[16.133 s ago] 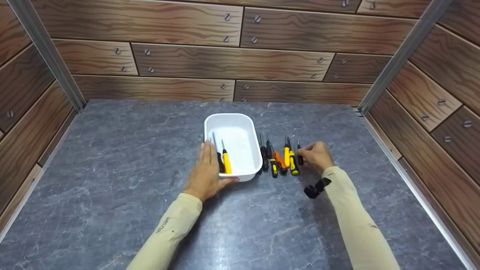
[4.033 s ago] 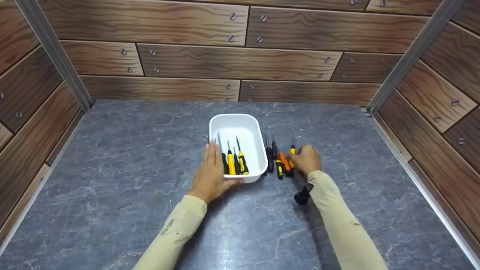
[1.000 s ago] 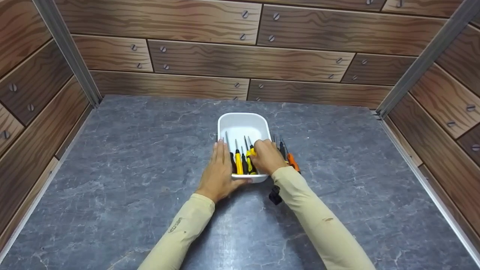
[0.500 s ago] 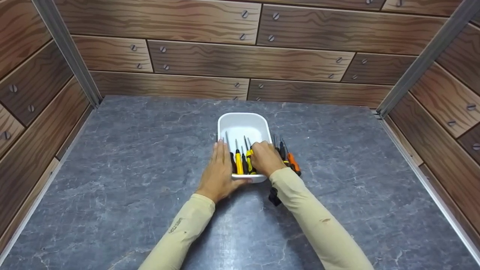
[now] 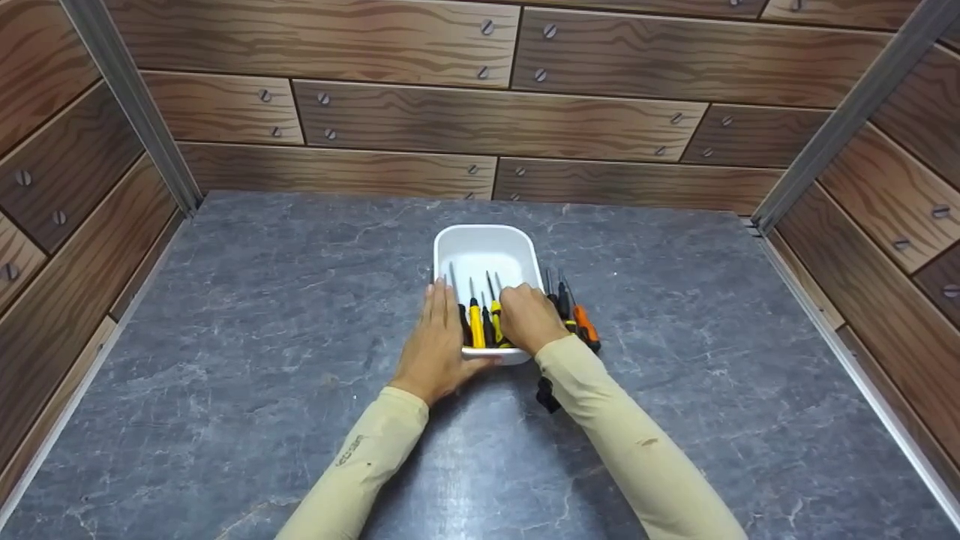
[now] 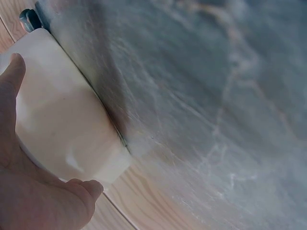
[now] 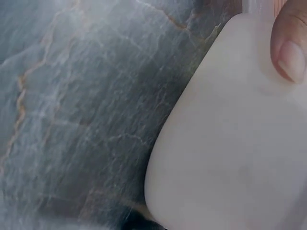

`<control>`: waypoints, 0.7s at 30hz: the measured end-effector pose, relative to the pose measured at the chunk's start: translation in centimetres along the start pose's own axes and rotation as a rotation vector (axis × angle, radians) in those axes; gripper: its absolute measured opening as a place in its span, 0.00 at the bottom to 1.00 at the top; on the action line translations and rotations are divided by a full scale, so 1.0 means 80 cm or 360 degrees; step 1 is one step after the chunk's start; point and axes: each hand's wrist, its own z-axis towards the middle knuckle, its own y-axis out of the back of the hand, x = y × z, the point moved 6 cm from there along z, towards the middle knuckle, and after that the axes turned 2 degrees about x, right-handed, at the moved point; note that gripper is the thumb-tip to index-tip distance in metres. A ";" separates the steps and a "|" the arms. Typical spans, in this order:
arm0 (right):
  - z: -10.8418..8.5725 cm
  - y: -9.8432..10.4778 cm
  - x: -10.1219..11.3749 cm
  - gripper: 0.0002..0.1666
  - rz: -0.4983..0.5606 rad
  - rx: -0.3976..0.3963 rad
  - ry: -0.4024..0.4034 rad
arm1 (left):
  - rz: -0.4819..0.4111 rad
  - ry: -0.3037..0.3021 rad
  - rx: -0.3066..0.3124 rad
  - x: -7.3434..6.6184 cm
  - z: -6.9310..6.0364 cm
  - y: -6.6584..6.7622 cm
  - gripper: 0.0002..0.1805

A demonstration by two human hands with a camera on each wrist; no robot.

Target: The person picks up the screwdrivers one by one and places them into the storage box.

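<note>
My left hand point(image 5: 433, 341) rests with straight fingers along the left wall of a white tray point(image 5: 486, 228), its thumb across the front wall. Inside the tray my right hand point(image 5: 531, 319) curls over a screwdriver; only its thin shaft point(image 5: 496, 281) shows, the handle being hidden by the fingers. To its left lie several screwdrivers side by side, among them a yellow one point(image 5: 476, 322) and a yellow-and-black one point(image 5: 496, 313). The left wrist view has my left hand point(image 6: 43, 196) against the tray's outer wall point(image 6: 62, 110). A fingertip touches the tray point(image 7: 225, 134) in the right wrist view.
Close beside the tray's right wall, several screwdrivers lie on the grey marbled table point(image 5: 300, 300), including an orange-handled one point(image 5: 585, 321); my right hand and wrist partly cover them. Wood-patterned panels point(image 5: 390, 112) enclose the table at the back and sides.
Over the longer span, screwdrivers went from the table's right side into the tray, the yellow one by my right hand. Within the last second that hand has barely shifted; the left stays on the tray.
</note>
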 end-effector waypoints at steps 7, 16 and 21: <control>-0.009 0.031 -0.015 0.04 0.0200 -0.0193 0.0011 | -0.0018 0.0009 0.0027 -0.002 0.002 -0.001 0.69; -0.030 0.067 -0.074 0.08 0.0467 -0.0571 -0.0085 | -0.0029 0.0053 0.0072 0.001 -0.001 -0.003 0.69; -0.046 0.063 -0.122 0.13 0.0416 -0.0410 -0.0406 | -0.0031 0.0066 0.0103 0.001 0.000 -0.004 0.70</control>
